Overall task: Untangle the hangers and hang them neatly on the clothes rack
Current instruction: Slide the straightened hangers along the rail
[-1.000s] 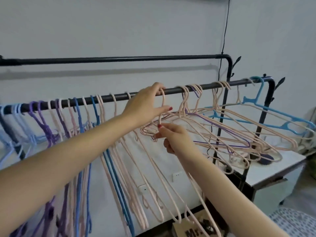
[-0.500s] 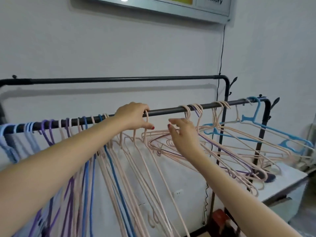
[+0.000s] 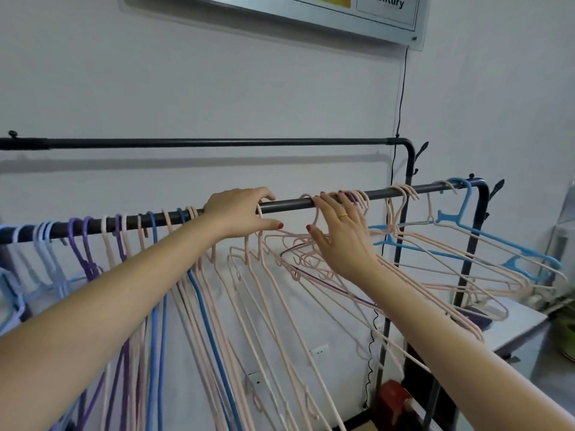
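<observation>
A black front rail [image 3: 289, 204] of the clothes rack runs across the view. Purple [image 3: 84, 244], blue [image 3: 202, 306] and pink hangers [image 3: 280, 306] hang straight along its left half. My left hand [image 3: 242, 213] curls over the rail, fingers and thumb round the hook of a pink hanger [image 3: 259, 213]. My right hand [image 3: 339, 234] lies with straight fingers on a bunch of pink hooks [image 3: 362, 199] on the rail. To its right, a tangle of pink hangers [image 3: 435, 275] sticks out sideways with a light blue hanger [image 3: 485, 241].
A higher back rail [image 3: 217, 143] runs close to the white wall. A white table [image 3: 522, 328] stands at the right under the tangle. A black cable [image 3: 401, 98] drops from a wall sign [image 3: 311, 7]. A red object [image 3: 393, 396] sits on the floor.
My left hand has slid a pink hanger's hook left along the rail. My right hand has risen from the hanger bodies to the hooks on the rail. The view has tilted up.
</observation>
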